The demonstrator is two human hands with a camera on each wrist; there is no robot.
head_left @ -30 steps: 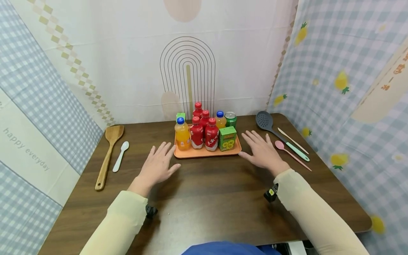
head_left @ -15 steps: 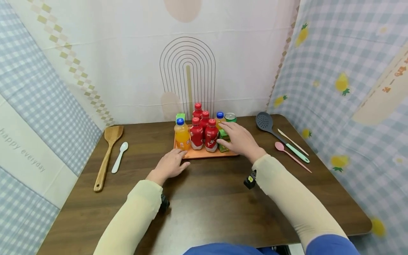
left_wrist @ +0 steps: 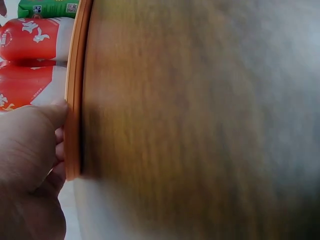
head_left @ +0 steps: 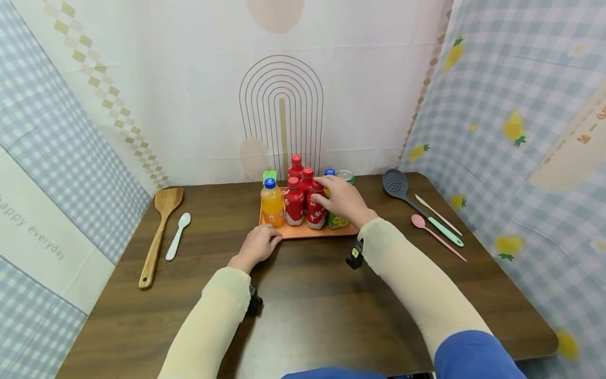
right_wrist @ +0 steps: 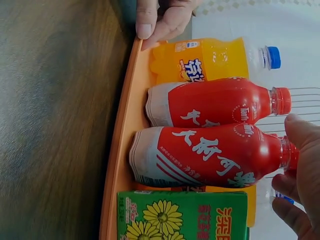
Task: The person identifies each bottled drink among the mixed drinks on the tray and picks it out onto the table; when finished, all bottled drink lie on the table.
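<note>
An orange tray near the back of the table bears upright drinks. My left hand grips its front left corner; the left wrist view shows the thumb on the rim and fingertips beyond it. My right hand curls its thumb and fingers round the capped neck of the front right red bottle, which stands on the tray. Beside it are another red bottle, an orange soda bottle with a blue cap, and a green carton. Other red bottles stand behind.
A green can is partly hidden behind my right hand. To the left lie a wooden spatula and a white spoon. On the right are a slotted turner, a pink spoon and a thin pale stick.
Both hands have moved inward from beside the tray. The left hand has come onto its front left corner; the right has passed over the carton to the front right red bottle.
</note>
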